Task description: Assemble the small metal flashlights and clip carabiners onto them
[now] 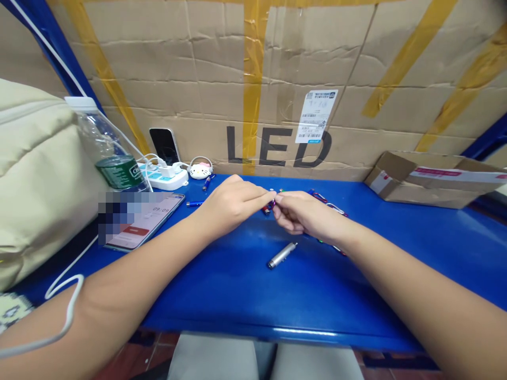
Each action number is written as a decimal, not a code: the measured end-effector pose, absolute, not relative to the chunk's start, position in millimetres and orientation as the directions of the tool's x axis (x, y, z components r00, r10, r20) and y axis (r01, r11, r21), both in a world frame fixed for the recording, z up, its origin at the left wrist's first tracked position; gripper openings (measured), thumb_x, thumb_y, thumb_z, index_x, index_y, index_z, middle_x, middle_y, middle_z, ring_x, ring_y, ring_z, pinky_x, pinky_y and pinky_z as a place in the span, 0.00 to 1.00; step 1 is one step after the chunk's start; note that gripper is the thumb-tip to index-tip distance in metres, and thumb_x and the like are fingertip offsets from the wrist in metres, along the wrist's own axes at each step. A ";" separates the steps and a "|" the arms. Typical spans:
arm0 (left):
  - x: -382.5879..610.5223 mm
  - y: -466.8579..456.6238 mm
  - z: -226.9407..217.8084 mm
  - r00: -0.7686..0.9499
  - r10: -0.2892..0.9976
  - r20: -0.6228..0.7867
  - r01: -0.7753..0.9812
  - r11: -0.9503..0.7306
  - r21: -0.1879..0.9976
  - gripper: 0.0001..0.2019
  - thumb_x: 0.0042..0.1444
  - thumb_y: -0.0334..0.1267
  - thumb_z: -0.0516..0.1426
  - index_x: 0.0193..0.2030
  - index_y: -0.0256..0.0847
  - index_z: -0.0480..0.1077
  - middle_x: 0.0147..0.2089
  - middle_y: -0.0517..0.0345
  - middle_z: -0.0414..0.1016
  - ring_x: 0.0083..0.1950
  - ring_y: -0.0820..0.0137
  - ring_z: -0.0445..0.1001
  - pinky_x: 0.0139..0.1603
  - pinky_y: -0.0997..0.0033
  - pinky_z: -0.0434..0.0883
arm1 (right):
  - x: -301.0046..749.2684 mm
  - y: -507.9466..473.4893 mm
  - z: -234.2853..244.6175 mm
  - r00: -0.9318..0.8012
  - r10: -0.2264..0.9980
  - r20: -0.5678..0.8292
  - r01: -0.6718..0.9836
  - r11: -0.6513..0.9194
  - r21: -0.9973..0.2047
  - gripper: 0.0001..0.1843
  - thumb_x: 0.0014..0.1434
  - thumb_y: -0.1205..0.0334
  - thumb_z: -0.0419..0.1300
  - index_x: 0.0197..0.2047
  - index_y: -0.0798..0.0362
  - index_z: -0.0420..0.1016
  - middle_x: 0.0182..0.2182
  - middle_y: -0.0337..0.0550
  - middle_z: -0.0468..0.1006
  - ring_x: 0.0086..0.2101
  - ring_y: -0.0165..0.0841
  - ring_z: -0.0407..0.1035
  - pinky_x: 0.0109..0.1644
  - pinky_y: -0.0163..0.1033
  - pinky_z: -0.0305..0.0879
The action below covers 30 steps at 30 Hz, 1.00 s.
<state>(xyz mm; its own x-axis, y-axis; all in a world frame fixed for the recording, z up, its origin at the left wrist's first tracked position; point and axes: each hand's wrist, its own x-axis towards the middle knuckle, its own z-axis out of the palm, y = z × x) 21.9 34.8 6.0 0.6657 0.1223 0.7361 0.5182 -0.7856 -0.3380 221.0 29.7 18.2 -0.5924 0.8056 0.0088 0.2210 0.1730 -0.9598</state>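
Observation:
My left hand (236,203) and my right hand (304,211) meet above the middle of the blue table. Both are closed in a pinch, fingertips together on something small, mostly hidden by the fingers. A small red metal piece (266,209) shows just under the fingertips; whether it is held or lies on the table, I cannot tell. A silver penlight-like cylinder (282,255) lies nearer to me. Several coloured carabiner clips (336,208) lie behind and beneath my right hand, partly covered. Past my left hand are a blue cylinder (194,203) and another blue one (208,182).
A phone (158,219), a white power strip (170,180), a Hello Kitty-shaped item (200,170) and a plastic bottle (119,171) stand left, beside a beige bag (39,179). A white cable crosses my left forearm. An open cardboard box (431,184) sits back right; a large carton (190,89) walls the back.

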 end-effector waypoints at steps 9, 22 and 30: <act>28.6 26.2 12.7 0.582 0.313 0.750 0.539 -0.840 -0.068 0.10 0.63 0.36 0.53 0.45 0.39 0.74 0.40 0.56 0.81 0.42 0.72 0.77 0.41 0.72 0.67 | 233.1 28.4 29.0 -0.632 0.765 0.125 0.377 0.444 -0.813 0.23 0.66 0.50 0.42 0.24 0.52 0.61 0.17 0.35 0.63 0.19 0.27 0.55 0.24 0.33 0.52; 27.0 28.9 10.6 0.551 0.484 0.680 0.459 -0.856 0.236 0.10 0.60 0.35 0.55 0.46 0.40 0.76 0.43 0.53 0.80 0.43 0.70 0.78 0.44 0.72 0.73 | 241.9 33.9 28.5 -0.746 0.575 0.337 0.638 0.762 0.113 0.11 0.63 0.62 0.46 0.30 0.51 0.63 0.24 0.42 0.70 0.24 0.32 0.60 0.28 0.37 0.46; 20.2 34.8 3.9 0.625 0.233 0.745 0.542 -0.816 -0.200 0.11 0.65 0.38 0.52 0.48 0.40 0.73 0.44 0.51 0.80 0.44 0.70 0.78 0.42 0.70 0.67 | 225.9 28.4 21.0 -0.609 0.742 0.280 0.507 0.635 -0.583 0.18 0.67 0.55 0.43 0.27 0.52 0.61 0.20 0.36 0.65 0.23 0.27 0.57 0.30 0.34 0.54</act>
